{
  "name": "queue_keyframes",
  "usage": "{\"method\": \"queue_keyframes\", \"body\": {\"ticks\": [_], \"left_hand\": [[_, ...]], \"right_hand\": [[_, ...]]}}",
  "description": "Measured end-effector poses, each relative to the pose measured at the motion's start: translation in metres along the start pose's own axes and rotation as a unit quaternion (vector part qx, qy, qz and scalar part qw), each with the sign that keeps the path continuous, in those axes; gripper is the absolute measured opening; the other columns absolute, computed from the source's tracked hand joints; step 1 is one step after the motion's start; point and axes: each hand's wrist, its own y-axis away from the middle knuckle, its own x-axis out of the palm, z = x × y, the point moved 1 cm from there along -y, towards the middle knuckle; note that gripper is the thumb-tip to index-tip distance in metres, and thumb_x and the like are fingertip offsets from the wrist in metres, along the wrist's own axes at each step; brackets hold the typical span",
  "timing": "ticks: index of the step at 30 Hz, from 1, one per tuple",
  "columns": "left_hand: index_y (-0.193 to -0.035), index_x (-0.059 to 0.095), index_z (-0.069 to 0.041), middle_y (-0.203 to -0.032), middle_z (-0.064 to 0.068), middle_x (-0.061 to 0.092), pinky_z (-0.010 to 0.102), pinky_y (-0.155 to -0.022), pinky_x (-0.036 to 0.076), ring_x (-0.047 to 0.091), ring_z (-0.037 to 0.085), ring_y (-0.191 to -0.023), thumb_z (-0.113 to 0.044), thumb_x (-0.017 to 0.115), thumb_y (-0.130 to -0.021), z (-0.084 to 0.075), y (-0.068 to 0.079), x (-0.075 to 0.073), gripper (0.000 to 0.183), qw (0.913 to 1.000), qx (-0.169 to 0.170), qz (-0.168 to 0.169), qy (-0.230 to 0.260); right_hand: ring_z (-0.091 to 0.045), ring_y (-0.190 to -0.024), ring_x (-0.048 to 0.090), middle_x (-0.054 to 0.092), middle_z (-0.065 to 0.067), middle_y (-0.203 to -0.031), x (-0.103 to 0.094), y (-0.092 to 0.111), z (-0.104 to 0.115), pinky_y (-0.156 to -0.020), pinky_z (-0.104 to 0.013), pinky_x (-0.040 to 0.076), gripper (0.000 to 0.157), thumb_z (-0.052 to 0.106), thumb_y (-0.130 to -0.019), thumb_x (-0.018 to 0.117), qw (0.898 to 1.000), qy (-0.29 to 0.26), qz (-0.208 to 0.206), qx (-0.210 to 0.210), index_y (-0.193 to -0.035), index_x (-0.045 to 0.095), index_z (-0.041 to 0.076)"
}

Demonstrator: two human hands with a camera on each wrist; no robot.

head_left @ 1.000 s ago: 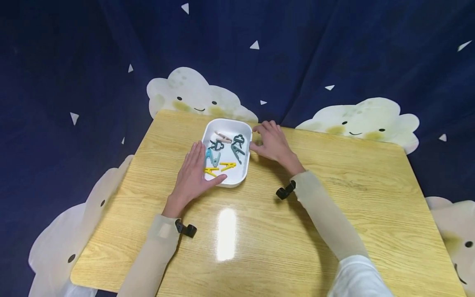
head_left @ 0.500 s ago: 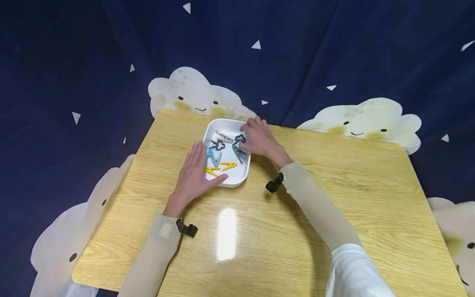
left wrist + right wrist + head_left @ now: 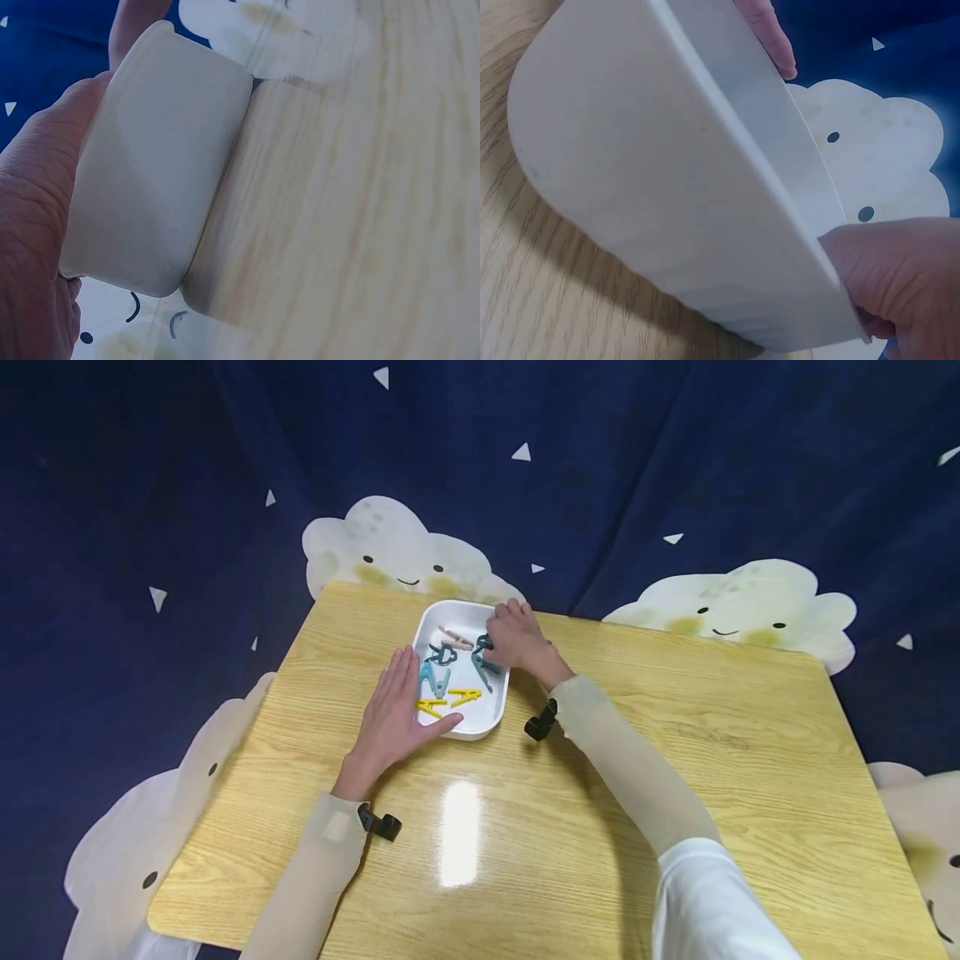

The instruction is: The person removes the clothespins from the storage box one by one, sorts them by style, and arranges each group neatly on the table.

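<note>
Though partly hidden, an apparently dark-green clip [image 3: 482, 644].

left grip [image 3: 390, 717]: back of the hand uppermost, four fingers [image 3: 396, 679] straight and lying side by side, thumb [image 3: 441, 725] spread out wide from them, toward the right grip [image 3: 516, 637]. left wrist [image 3: 357, 775] roughly in line with left forearm [image 3: 306, 877], which reaches forward and slightly inward.

right grip: farther forward than the left, knuckles up, fingers curled downward; fingertips hidden in the head view and in the right-wrist view, so their closure cannot be read. right wrist [image 3: 553, 668] leads back to right forearm [image 3: 637, 760], which slants forward and inward. both forearms sleeved; grips apart.
</note>
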Motion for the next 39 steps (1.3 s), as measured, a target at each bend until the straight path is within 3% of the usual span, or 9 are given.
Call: {"method": "queue_keyframes", "body": {"ticks": [6, 14, 20, 31, 39], "left_hand": [[-0.167, 0.007, -0.002, -0.176, 0.013, -0.001, 0.044, -0.132, 0.007, -0.002, 0.028, -0.162, -0.088, 0.054, -0.084, -0.001, 0.000, 0.000, 0.128, 1.0000, 0.001, -0.003, 0.002], [-0.167, 0.007, -0.002, -0.175, 0.007, -0.007, 0.043, -0.132, 0.006, -0.005, 0.024, -0.162, -0.089, 0.052, -0.084, -0.001, 0.000, 0.001, 0.129, 1.0000, 0.000, 0.001, -0.003], [-0.167, 0.005, -0.003, -0.175, 0.007, -0.007, 0.042, -0.132, 0.006, -0.004, 0.025, -0.162, -0.089, 0.053, -0.084, 0.000, -0.001, 0.001, 0.128, 1.0000, 0.000, 0.001, -0.005], [-0.167, 0.003, -0.005, -0.175, 0.007, -0.008, 0.042, -0.132, 0.006, -0.004, 0.026, -0.162, -0.089, 0.052, -0.084, -0.001, 0.000, 0.000, 0.128, 1.0000, -0.004, 0.005, -0.005], [-0.167, 0.005, -0.003, -0.175, 0.007, -0.008, 0.042, -0.132, 0.006, -0.002, 0.028, -0.163, -0.089, 0.053, -0.084, -0.001, 0.000, -0.001, 0.128, 1.0000, -0.005, 0.004, -0.007]], "right_hand": [[-0.031, -0.109, 0.040, 0.055, -0.011, -0.107, -0.002, -0.003, 0.011, -0.098, -0.045, 0.032, 0.032, 0.037, -0.097, 0.070, 0.999, 0.037, 0.026, 0.029, -0.097, 0.071, 0.005], [-0.030, -0.108, 0.040, 0.057, -0.010, -0.106, -0.001, -0.005, 0.020, -0.097, -0.045, 0.032, 0.028, 0.035, -0.100, 0.064, 0.995, 0.068, 0.047, 0.047, -0.103, 0.073, 0.009], [-0.030, -0.110, 0.038, 0.055, -0.009, -0.105, 0.002, -0.006, 0.022, -0.096, -0.044, 0.030, 0.027, 0.033, -0.100, 0.064, 0.997, 0.054, 0.046, 0.041, -0.104, 0.073, 0.008], [-0.029, -0.108, 0.037, 0.052, -0.006, -0.100, 0.004, -0.006, 0.017, -0.093, -0.043, 0.029, 0.028, 0.036, -0.095, 0.074, 0.999, -0.003, 0.039, 0.031, -0.091, 0.066, 0.010], [-0.028, -0.109, 0.036, 0.049, -0.005, -0.102, 0.006, -0.006, 0.016, -0.094, -0.043, 0.028, 0.030, 0.040, -0.093, 0.075, 0.998, 0.000, 0.045, 0.033, -0.092, 0.068, 0.010]]}}
